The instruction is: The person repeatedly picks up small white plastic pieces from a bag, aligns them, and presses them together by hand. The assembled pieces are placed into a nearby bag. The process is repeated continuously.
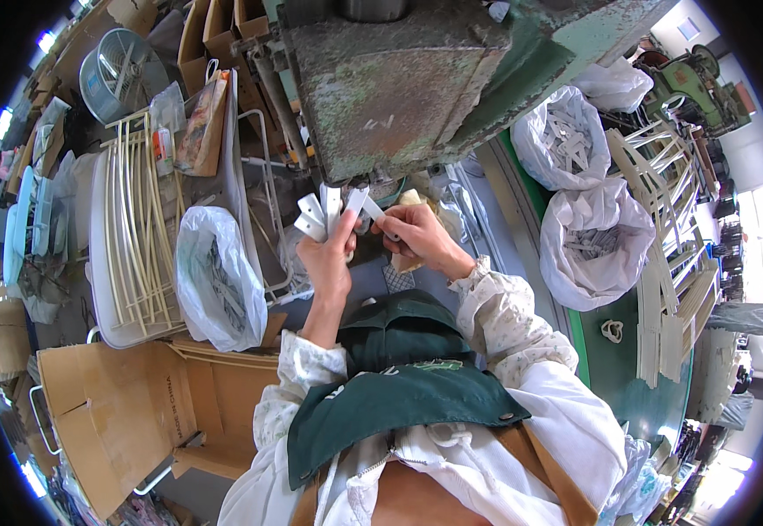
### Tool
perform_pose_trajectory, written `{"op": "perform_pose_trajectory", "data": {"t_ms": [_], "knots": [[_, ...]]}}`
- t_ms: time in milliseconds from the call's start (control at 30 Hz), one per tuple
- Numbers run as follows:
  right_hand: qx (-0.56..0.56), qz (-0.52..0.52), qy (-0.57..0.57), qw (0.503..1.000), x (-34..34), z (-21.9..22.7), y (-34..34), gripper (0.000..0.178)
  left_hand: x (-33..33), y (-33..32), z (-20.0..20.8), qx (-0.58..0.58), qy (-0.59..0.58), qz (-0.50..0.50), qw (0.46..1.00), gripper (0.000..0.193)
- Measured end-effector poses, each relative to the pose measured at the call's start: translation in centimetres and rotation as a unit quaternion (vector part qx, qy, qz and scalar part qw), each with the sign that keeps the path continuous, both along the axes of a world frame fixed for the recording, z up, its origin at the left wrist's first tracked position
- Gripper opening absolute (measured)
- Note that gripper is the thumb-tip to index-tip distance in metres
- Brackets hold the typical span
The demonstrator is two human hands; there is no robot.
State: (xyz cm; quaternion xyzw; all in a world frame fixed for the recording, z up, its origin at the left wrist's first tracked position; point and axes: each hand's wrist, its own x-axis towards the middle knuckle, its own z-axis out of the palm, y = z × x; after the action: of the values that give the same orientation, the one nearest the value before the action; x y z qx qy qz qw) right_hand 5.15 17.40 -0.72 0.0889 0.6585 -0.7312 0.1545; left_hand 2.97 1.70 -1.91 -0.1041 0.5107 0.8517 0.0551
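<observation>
Both my hands are raised in front of a worn green machine, just below its heavy block. Several flat, pale metal strips with small holes fan out of my left hand, whose fingers are closed round them. My right hand pinches another pale metal strip, which slants up to the left toward the bunch. Where the strips meet near the machine's lower edge, their ends overlap, and I cannot tell whether they touch the machine.
To the left, a plastic bag holds metal strips beside a rack of cream rods. An open cardboard box stands at lower left. On the right, two white bags of strips sit on a green table beside stacked cream frames.
</observation>
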Motion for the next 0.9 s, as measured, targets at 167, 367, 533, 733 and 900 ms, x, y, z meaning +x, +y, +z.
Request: {"op": "perform_pose_trajectory", "data": {"t_ms": [167,367,533,733,900], "knots": [[0.016,0.015,0.020,1.000,0.0,-0.1,0.3,0.024,0.0,-0.7,-0.3,0.025,-0.045,0.022,0.998,0.017],[0.011,0.033,0.027,0.999,0.0,0.6,0.7,0.025,0.1,-0.6,0.5,-0.073,-0.017,0.058,0.995,0.024],[0.000,0.017,0.017,1.000,0.1,-0.3,0.7,0.027,-0.1,-1.6,-0.9,-0.054,-0.031,0.009,0.998,0.023],[0.011,0.048,0.006,0.999,-0.3,0.2,1.8,0.030,-0.5,-1.6,-0.9,-0.061,-0.023,0.017,0.998,0.022],[0.015,0.058,0.009,0.998,-0.3,0.8,1.8,0.029,-0.1,-1.4,-1.3,-0.050,-0.020,0.040,0.998,0.023]]}}
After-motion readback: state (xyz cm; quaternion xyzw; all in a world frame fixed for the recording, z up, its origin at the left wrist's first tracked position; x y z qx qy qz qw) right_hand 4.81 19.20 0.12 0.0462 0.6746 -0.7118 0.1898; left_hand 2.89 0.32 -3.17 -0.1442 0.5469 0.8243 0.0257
